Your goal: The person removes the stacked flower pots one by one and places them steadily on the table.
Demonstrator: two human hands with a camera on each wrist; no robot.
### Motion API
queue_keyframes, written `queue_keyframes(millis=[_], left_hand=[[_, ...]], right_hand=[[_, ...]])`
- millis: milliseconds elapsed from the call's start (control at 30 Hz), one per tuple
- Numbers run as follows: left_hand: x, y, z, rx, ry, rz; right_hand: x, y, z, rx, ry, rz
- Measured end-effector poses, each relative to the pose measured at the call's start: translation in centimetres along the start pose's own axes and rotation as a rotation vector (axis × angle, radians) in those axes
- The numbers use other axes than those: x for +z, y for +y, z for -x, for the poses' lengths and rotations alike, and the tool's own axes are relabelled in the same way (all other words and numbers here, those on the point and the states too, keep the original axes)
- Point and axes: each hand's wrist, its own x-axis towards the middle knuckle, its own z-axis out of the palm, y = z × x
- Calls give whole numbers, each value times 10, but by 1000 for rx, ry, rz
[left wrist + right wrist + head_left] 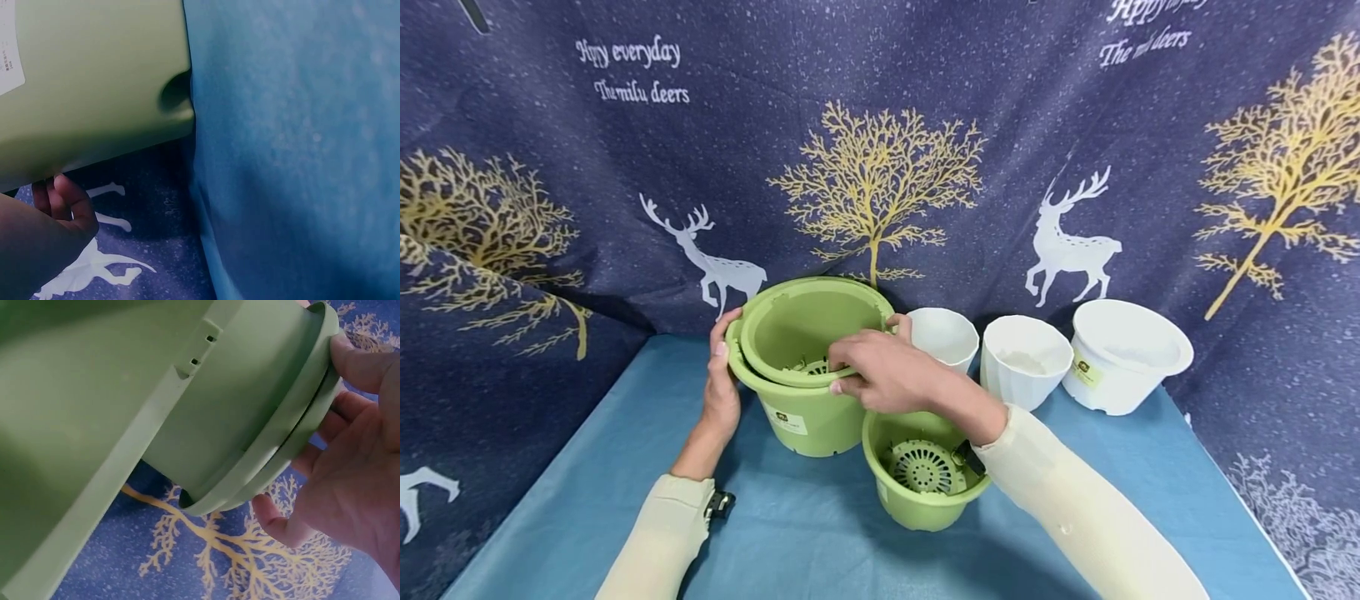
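A medium green pot (816, 321) with a slotted bottom sits nested inside a large green pot (820, 425) bearing a white label. My left hand (722, 387) grips the left side of the large pot's rim; in the left wrist view its fingers (75, 206) curl beside the pot's wall. At the front right, my right hand (891, 367) pinches the medium pot's rim, some fingers over its inside and the thumb by the large pot's rim. A small green pot (925, 512) with a slotted base stands in front, below my right forearm.
Behind to the right stand two white fluted pots (947, 333) (1026, 367) and a wider white pot (1108, 392) with a label. A blue cloth (797, 542) covers the table. A dark printed curtain (880, 67) hangs right behind the row of pots.
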Motion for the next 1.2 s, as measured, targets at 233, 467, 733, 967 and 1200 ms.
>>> queue_keyframes(millis=[233, 467, 733, 967, 1200], left_hand=[[-1, 1, 3, -9, 0, -9], [-1, 2, 3, -16, 4, -8], [0, 2, 3, -15, 4, -14], [1, 3, 1, -17, 4, -20], [2, 3, 1, 1, -7, -8]], right_hand=[[2, -3, 1, 16, 14, -14], [3, -9, 5, 74, 19, -15], [2, -18, 7, 110, 34, 30], [3, -16, 10, 102, 64, 32], [2, -16, 11, 103, 69, 43]])
